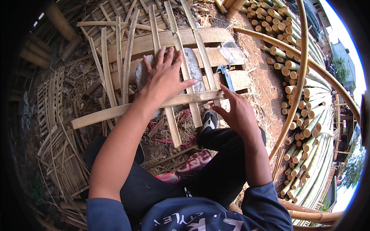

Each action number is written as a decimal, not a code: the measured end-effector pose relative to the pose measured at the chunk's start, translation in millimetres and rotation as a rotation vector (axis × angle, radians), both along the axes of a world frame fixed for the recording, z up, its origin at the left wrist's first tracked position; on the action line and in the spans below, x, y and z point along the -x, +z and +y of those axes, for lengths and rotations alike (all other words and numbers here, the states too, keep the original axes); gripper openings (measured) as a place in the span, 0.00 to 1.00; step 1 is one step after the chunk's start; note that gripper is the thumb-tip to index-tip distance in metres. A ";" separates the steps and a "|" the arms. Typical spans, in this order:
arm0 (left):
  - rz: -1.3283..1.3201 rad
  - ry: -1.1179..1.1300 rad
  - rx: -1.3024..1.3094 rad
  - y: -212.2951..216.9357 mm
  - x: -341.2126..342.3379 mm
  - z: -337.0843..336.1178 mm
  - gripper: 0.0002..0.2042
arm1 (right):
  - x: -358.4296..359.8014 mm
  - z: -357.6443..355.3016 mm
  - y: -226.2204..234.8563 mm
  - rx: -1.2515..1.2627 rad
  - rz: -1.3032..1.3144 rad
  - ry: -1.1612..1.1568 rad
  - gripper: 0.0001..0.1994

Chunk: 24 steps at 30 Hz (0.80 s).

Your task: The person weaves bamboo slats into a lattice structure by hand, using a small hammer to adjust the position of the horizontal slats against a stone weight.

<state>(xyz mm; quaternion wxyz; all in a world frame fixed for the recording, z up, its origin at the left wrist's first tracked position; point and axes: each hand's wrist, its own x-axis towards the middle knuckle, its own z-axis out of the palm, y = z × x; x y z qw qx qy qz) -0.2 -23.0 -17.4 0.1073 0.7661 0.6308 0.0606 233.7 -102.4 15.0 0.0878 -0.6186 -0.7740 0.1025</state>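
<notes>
Bamboo strips lie crossed in front of me. A long split bamboo strip [104,115] runs crosswise over or under several lengthwise strips [195,111]. My left hand [165,77] is open, its fingers spread over the lengthwise strips and a grey stone slab [144,75]. The thumb of that hand reaches toward a middle strip. My right hand [241,113] is open beside the right end of the crosswise strip, index finger and thumb apart; I cannot tell whether it touches. A hammer with a blue handle [228,81] lies just beyond that hand on wooden planks [216,36].
A clear plastic box [232,52] sits on the planks. Loose bamboo strips [106,65] lean at the left, near a woven bamboo lattice [48,100]. Stacked bamboo poles [308,92] line the right, with a bent pole [302,77] before them. Pink string [189,112] lies among shavings.
</notes>
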 end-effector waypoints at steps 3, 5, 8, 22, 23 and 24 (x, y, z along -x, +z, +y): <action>-0.004 -0.001 0.004 -0.1 0.3 0.1 0.50 | 1.5 0.1 3.1 0.060 -0.017 -0.015 0.35; -0.009 -0.002 -0.008 -1.4 0.7 0.1 0.50 | 1.8 0.6 3.5 0.096 -0.032 -0.030 0.35; -0.008 -0.004 -0.015 -3.0 1.1 0.4 0.50 | 1.0 1.6 1.6 0.119 -0.026 -0.032 0.34; -0.008 -0.007 -0.023 -2.1 1.5 -0.2 0.50 | 1.3 1.5 -1.3 0.149 -0.048 -0.044 0.34; -0.008 -0.007 -0.029 -3.0 1.8 -0.1 0.50 | 1.8 1.5 -0.9 0.149 -0.048 -0.044 0.34; -0.009 -0.008 -0.029 -2.8 1.5 -0.1 0.50 | 2.1 1.6 0.0 0.157 -0.048 -0.049 0.34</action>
